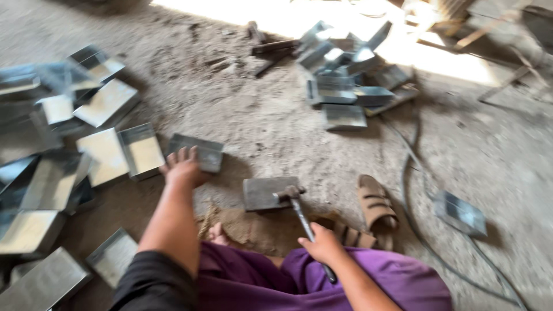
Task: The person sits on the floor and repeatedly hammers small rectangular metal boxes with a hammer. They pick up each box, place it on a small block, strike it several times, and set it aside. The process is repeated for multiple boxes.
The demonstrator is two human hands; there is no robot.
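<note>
Metal tray (196,151), a shallow grey box of folded sheet, lay on the dusty floor (265,121) right at the fingertips of the left hand (183,168); the fingers were spread and laid against its near edge, touching it but not closed round it. Just left of that hand sat two more trays side by side, and beyond them a loose heap of trays (52,155) ran down the left edge of the view, too blurred and overlapped to count, several cut off by the frame.

The right hand (322,245) was clenched round the handle of one hammer (299,213), whose head rested on a flat metal plate (266,193) ahead of that hand and between the two hands. Part of the handle was hidden under the fingers.

Right of the hammer lay two brown sandals (375,204), one plainly seen, the other half hidden behind the right hand and the purple cloth (322,282) over the person's lap. A bare toe showed near the left forearm.

Farther ahead of the right hand, well apart, a second pile of trays (345,86) lay in a jumble, again uncountable. One single tray (459,214) lay off to the right of the right hand, beside a dark cable (410,173) that curved across the floor. Bright glare washed out the top of the view.
</note>
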